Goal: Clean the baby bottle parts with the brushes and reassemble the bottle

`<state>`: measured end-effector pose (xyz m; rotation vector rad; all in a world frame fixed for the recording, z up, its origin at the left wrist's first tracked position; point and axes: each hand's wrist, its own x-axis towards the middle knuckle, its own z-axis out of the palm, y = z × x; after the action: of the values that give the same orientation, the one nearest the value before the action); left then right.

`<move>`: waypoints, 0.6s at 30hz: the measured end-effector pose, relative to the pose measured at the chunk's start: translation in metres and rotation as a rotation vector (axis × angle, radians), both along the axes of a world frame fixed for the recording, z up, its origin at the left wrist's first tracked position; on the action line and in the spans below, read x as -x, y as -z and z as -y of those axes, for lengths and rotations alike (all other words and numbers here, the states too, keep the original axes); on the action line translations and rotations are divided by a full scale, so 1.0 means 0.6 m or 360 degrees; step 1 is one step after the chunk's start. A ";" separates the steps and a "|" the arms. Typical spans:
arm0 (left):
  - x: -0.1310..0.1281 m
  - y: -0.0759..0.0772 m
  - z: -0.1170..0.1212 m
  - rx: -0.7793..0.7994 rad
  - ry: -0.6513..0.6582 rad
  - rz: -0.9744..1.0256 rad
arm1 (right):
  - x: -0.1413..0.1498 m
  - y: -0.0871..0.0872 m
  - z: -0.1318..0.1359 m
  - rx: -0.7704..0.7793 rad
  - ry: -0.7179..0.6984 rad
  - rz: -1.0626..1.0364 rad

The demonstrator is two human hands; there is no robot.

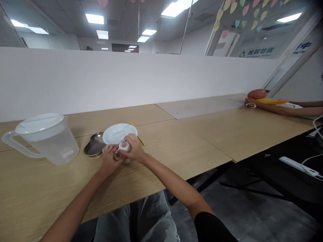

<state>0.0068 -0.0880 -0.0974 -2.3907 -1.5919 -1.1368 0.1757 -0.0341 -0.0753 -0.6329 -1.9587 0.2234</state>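
Between my hands, low over the table's near part, is a small clear baby bottle (123, 145) with a white collar and a pale teat pointing up. Fingers of my left hand (110, 158) wrap round its body from the left. My right hand (135, 148) grips it at the white collar from the right. Most of the bottle's body is hidden by my fingers. Just behind them sits a white bowl (111, 132) with something clear lying in it. A yellow-green stick (141, 140) rests by the bowl's right side. To the left lies a kidney-shaped steel tray (94, 146).
A lidded plastic jug (57, 141) partly filled with clear liquid stands at the left. The wooden table (176, 148) runs along a white wall. At the far right, another person's arms (285, 109) hold a baby doll (257, 94). A power strip (299, 166) lies below the table's right end.
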 end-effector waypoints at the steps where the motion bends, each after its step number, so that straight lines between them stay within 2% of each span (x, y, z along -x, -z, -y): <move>1: 0.000 -0.002 0.000 0.0024 0.0012 0.0001 | 0.003 0.000 0.000 0.0061 0.0000 -0.0027; 7: 0.003 -0.005 -0.005 0.0093 0.0027 0.0081 | -0.007 -0.011 -0.012 0.0433 -0.0238 -0.0132; 14: 0.013 -0.006 -0.003 0.0148 0.0095 0.0080 | -0.040 -0.031 -0.020 0.0981 -0.0692 -0.0051; 16: 0.014 -0.007 -0.002 0.0131 0.0102 0.0085 | -0.055 -0.034 -0.034 0.1003 -0.0729 -0.0055; 18: 0.013 -0.006 -0.002 0.0096 0.0103 0.0100 | -0.071 -0.031 -0.055 0.0908 -0.0589 -0.0198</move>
<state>-0.0010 -0.0867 -0.0937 -2.4859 -1.6006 -1.2035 0.2183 -0.0013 -0.0564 -0.5881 -1.8786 1.0519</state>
